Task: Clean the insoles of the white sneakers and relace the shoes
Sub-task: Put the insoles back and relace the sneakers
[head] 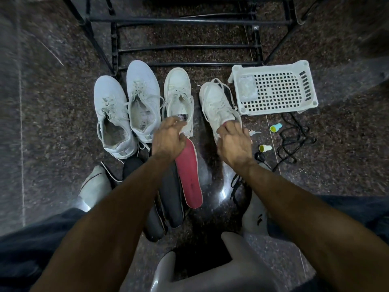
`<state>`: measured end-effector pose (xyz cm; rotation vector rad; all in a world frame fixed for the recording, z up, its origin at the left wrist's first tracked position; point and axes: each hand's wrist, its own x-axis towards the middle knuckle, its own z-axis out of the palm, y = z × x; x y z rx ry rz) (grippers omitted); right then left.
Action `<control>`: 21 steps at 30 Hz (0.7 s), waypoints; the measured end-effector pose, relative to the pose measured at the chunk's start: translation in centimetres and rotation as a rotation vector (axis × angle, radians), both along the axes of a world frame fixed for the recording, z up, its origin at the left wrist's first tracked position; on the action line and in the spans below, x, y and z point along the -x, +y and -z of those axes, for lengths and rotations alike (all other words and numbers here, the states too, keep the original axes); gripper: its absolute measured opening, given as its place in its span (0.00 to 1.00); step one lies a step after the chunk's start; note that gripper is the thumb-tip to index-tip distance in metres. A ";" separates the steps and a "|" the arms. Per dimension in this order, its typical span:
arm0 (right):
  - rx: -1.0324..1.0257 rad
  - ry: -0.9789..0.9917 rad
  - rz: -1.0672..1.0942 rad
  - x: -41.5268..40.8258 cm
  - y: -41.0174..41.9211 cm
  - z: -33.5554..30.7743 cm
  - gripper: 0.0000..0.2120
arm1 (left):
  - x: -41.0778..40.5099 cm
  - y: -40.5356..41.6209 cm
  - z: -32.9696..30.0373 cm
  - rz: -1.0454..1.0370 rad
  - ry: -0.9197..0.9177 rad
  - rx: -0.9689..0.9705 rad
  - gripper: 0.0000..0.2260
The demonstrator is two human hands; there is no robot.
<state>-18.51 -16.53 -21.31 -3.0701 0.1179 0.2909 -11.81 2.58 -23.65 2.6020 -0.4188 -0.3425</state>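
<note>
The red insole (pixel 188 175) lies on the floor at centre, toe end toward six o'clock. At its twelve o'clock end the left hand (pixel 168 138) grips the heel of one white sneaker (pixel 179 95). At two o'clock the right hand (pixel 232 142) seems to clamp the other sneaker's (pixel 216 104) heel, though blur hides the fingers. Best steady each heel, then draw the insole out slowly.

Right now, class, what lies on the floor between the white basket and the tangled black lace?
In the head view, two small capped bottles: a blue-capped one just below the basket and beside the lace, and a yellow-capped one nearer the person.
</note>
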 end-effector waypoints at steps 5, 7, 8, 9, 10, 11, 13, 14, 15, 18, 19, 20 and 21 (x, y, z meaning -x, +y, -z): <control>-0.274 0.430 0.141 4.0 4.5 2.3 0.17 | -2.1 0.6 -0.1 0.198 0.071 -0.203 0.26; -0.438 0.540 0.330 6.0 6.1 4.3 0.20 | -2.0 0.4 -0.3 0.229 0.131 -0.237 0.28; -0.505 0.558 0.406 6.7 6.8 4.9 0.20 | -1.9 0.4 -0.4 0.236 0.139 -0.233 0.28; -0.555 0.563 0.459 7.1 7.3 5.4 0.19 | -1.8 0.4 -0.6 0.249 0.145 -0.231 0.28; -0.582 0.561 0.494 7.2 7.7 5.7 0.18 | -1.6 0.4 -0.7 0.260 0.152 -0.228 0.28; -0.590 0.559 0.513 7.2 7.9 5.9 0.16 | -1.5 0.5 -0.7 0.264 0.162 -0.223 0.28; -0.598 0.580 0.538 6.8 7.8 6.2 0.12 | -1.4 0.5 -0.7 0.250 0.187 -0.193 0.29; -0.608 0.597 0.550 6.5 7.5 6.3 0.09 | -1.3 0.5 -0.7 0.243 0.200 -0.172 0.29; -0.621 0.606 0.555 6.3 6.9 6.1 0.08 | -1.2 0.4 -0.5 0.240 0.211 -0.154 0.29; -0.614 0.611 0.551 6.5 4.2 5.3 0.05 | -0.7 0.0 -0.4 0.229 0.226 -0.134 0.29; -0.567 0.606 0.543 7.0 3.1 5.1 0.04 | -0.4 -0.3 -0.4 0.232 0.223 -0.136 0.29; -0.491 0.595 0.532 7.7 2.1 4.9 0.03 | 0.0 -0.5 -0.4 0.239 0.221 -0.136 0.29; -0.395 0.572 0.521 8.4 1.2 4.8 0.07 | 0.4 -0.8 -0.5 0.248 0.225 -0.133 0.29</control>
